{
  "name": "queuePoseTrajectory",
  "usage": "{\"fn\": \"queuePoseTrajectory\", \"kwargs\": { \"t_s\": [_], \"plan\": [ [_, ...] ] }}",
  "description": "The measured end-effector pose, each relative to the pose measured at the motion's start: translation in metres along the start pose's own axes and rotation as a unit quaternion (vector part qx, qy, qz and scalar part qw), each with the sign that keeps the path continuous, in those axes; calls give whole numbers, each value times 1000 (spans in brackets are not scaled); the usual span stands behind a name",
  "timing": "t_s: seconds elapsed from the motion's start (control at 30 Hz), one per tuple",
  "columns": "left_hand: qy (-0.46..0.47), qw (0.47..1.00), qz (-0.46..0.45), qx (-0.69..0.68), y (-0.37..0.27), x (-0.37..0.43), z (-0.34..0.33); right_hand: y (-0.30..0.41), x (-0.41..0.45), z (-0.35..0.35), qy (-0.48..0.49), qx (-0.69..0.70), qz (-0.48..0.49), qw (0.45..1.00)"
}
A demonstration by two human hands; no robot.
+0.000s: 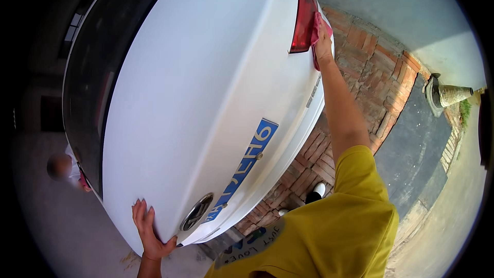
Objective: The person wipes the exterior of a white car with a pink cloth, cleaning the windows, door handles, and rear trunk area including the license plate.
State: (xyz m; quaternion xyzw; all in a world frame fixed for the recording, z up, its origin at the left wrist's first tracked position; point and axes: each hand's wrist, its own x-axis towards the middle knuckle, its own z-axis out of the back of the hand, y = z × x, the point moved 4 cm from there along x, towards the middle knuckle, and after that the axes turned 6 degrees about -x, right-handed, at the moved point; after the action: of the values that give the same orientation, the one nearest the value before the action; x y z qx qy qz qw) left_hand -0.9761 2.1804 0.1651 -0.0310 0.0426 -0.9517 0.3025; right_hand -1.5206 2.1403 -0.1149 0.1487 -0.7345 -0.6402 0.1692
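A white car's trunk lid [185, 85] fills the middle of the view. My right hand [322, 42] presses a pink cloth [316, 31] against the car's rear corner, at the lower edge of the red tail light [303, 19]. My left hand [150, 231] rests with spread fingers on the lid's edge, left of the round car emblem [197, 211], and holds nothing. A blue licence plate [247, 166] is fixed between the emblem and the tail light.
Brick paving [359, 58] runs beside the bumper, next to a dark ground slab [409, 143]. A traffic cone [451, 94] stands by the wall at the right. Another person [73, 166] is beyond the rear window [96, 85] at the far left.
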Motion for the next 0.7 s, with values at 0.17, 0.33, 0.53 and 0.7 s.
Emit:
{"fn": "queuePoseTrajectory", "kwargs": {
  "t_s": [0.17,0.33,0.53,0.7],
  "plan": [
    [4,1000,-1,-2,2,6,0,-86,-2,21,-52,-197,1,979],
    [11,1000,2,3,4,7,2,-120,-43,20,-59,-123,-105,985],
    [34,999,2,9,2,4,-1,-89,-12,21,-99,-135,64,984],
    [10,1000,-5,-5,2,6,1,-153,-20,34,-121,-183,58,974]
  ]
}}
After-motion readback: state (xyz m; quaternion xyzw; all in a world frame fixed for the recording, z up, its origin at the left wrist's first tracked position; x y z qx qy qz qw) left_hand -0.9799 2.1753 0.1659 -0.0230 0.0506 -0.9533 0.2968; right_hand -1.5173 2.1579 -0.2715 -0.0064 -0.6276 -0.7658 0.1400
